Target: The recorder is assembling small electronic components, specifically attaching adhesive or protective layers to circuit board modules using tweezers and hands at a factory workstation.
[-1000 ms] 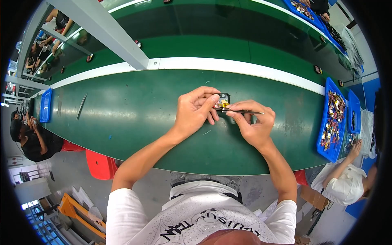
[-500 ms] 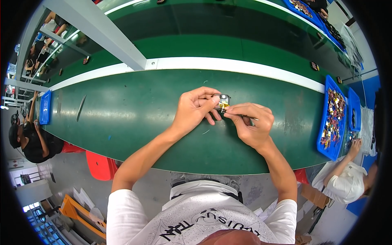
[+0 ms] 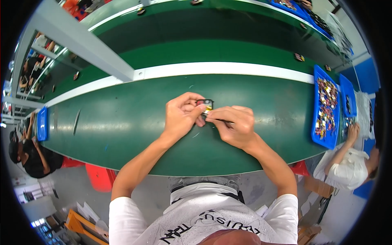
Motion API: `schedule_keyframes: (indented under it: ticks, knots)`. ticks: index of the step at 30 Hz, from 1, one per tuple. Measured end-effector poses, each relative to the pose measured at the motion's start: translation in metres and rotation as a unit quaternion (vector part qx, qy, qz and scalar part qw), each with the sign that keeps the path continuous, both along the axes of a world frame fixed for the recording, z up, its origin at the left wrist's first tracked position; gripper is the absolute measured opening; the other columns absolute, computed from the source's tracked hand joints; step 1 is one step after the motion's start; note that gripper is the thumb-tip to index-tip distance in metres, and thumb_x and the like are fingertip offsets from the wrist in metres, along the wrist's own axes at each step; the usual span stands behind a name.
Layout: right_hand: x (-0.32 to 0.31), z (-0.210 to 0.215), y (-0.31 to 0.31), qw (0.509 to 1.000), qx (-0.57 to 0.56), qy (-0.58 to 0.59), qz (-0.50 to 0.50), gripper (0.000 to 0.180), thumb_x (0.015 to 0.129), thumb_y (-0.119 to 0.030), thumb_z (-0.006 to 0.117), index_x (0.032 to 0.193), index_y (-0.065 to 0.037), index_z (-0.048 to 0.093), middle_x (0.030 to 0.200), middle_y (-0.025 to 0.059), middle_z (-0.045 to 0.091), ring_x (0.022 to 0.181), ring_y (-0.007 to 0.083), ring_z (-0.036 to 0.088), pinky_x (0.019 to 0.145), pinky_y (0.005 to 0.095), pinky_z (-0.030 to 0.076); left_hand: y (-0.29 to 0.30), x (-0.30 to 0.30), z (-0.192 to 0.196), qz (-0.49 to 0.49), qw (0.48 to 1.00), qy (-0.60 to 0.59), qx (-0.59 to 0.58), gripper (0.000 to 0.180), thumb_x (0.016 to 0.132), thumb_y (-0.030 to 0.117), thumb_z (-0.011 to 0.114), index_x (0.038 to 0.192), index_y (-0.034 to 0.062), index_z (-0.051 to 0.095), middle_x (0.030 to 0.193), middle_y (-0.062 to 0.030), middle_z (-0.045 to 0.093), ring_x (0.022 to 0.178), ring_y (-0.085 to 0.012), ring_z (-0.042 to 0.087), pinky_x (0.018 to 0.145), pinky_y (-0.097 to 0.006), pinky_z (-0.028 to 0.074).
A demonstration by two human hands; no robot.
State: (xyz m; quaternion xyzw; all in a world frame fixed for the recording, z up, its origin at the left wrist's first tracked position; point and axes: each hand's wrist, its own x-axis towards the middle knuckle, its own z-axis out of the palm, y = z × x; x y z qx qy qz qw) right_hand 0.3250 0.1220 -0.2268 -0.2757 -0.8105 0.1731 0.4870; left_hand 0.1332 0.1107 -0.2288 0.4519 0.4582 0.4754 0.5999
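My left hand [image 3: 182,115] pinches a small black part [image 3: 205,104] with red and yellow bits, just above the green table [image 3: 122,122]. My right hand [image 3: 235,126] is closed around a thin dark tool [image 3: 224,121] whose tip meets the part. Both hands touch each other over the middle of the table. My fingers hide most of the part.
A blue tray [image 3: 324,108] of several small coloured parts lies at the right, with a second blue tray [image 3: 348,100] beyond it. Another blue tray [image 3: 42,123] sits far left. A white strip [image 3: 228,69] divides the table from a conveyor. Other people sit at left [image 3: 24,157] and right [image 3: 351,163].
My two hands have drawn closer together and shifted slightly toward me; the right hand has turned over the tool at the part.
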Motion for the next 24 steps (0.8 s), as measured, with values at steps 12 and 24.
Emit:
schedule_keyframes:
  ticks: [12, 24]
  knots:
    - [0.0, -0.001, 0.014, 0.989, -0.079, 0.111, -0.055, 0.019, 0.074, 0.0, 0.084, 0.089, -0.006, 0.074, 0.084, 0.0055, 0.075, 0.041, 0.0074, 0.039, 0.041, 0.0252, 0.032, 0.132, -0.053, 0.002, 0.19, 0.965, 0.171, 0.055, 0.037, 0.097, 0.01, 0.066, 0.126, -0.0119, 0.058, 0.097, -0.0114, 0.068, 0.075, -0.0158, 0.072, 0.065, -0.025, 0.061]
    - [-0.004, 0.003, -0.002, 0.985, -0.103, 0.115, -0.077, 0.017, 0.075, -0.001, 0.084, 0.088, -0.006, 0.074, 0.081, 0.005, 0.074, 0.04, 0.0072, 0.041, 0.041, 0.0256, 0.033, 0.018, -0.03, 0.002, 0.07, 0.907, 0.328, 0.256, 0.028, 0.092, -0.001, 0.065, 0.12, -0.0004, 0.07, 0.103, -0.0125, 0.075, 0.069, -0.0121, 0.066, 0.052, -0.025, 0.052]
